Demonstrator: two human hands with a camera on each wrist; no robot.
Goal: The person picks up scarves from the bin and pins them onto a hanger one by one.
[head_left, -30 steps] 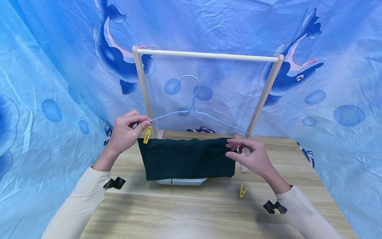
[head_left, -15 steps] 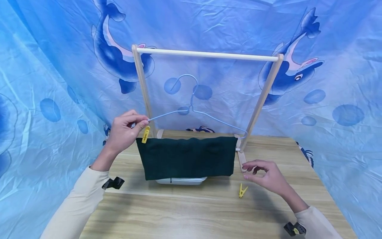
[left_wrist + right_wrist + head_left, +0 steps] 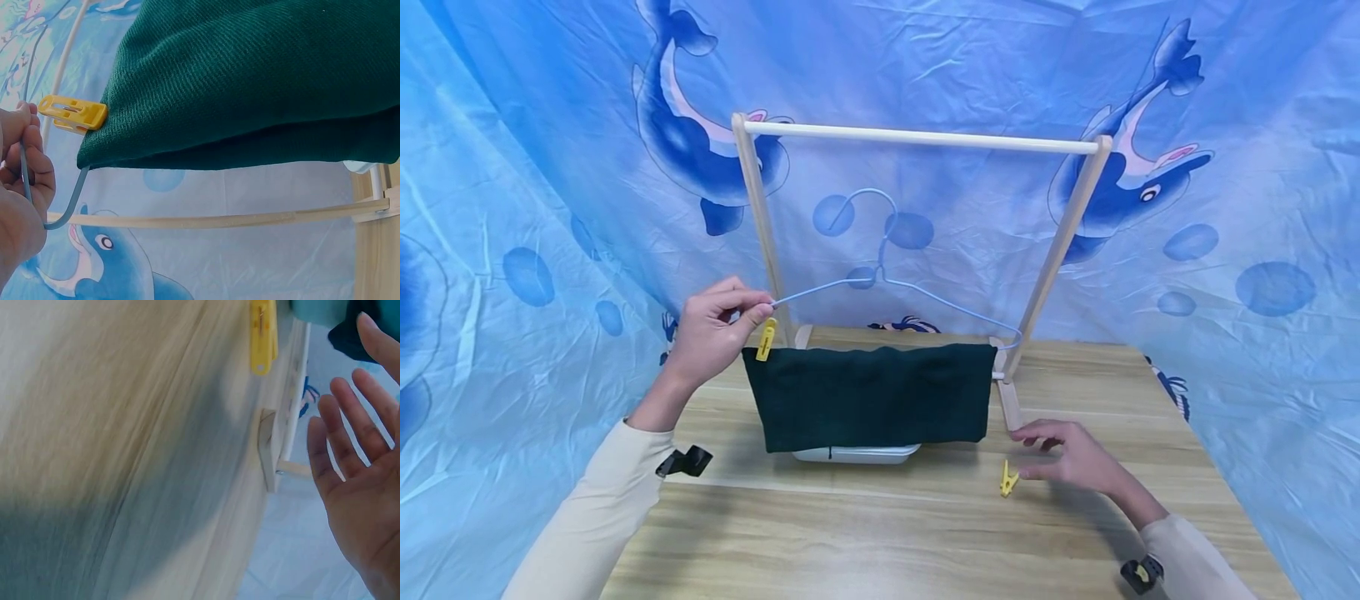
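Observation:
My left hand [image 3: 718, 329] pinches the left end of a light blue wire hanger [image 3: 827, 286], whose hook points up. Over the hanger's lower bar lies a folded dark green cloth [image 3: 872, 400]. A yellow clothespin [image 3: 765, 339] clips the cloth's upper left corner, just below my left fingers; the left wrist view shows this clothespin [image 3: 74, 114] biting the fabric edge. My right hand [image 3: 1071, 457] is low over the table with fingers apart and nothing in them. Close by its thumb, a second yellow clothespin [image 3: 1008, 479] lies on the table.
A wooden rack [image 3: 917, 137] with a white top rod stands behind the hanger. Partly hidden under the cloth is a white container [image 3: 857, 455]. Blue dolphin-print curtains [image 3: 985, 67] surround the wooden table [image 3: 850, 542].
My right hand has left the cloth's right corner and come down and to the right, beside the loose clothespin. My left hand keeps its hold on the hanger, nearly still.

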